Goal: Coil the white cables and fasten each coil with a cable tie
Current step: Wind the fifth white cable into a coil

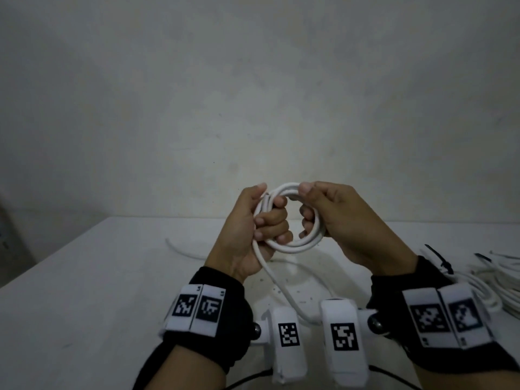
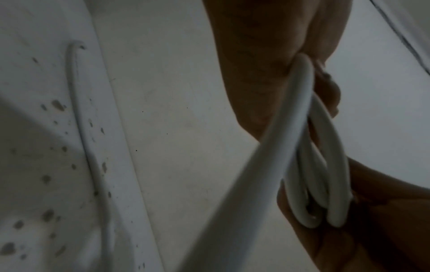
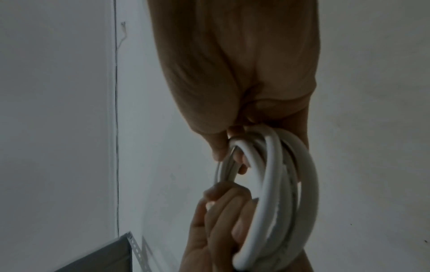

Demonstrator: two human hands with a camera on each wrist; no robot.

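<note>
The left hand [image 1: 247, 220] was curled round the left side of a white cable coil [image 1: 292, 246], its fingers wrapped through the ring and its thumb up along the outer turns. The right hand [image 1: 334, 218] gripped the coil's right side, thumb pinching the top of the ring against the curled fingers. The coil was held upright in the air above the desk [image 1: 84, 277], between the two hands, several turns thick. From the coil's lower left a loose tail of the cable [image 1: 281, 288] ran down towards the person, between the wrists, and another stretch lay curved on the desk behind the coil. To the right of the coil, at the desk's edge, lay a heap of more white cables [image 1: 495, 282] with black cable ties [image 1: 441, 260] on them. Behind the coil stood a pale wall [image 1: 253, 94].
</note>
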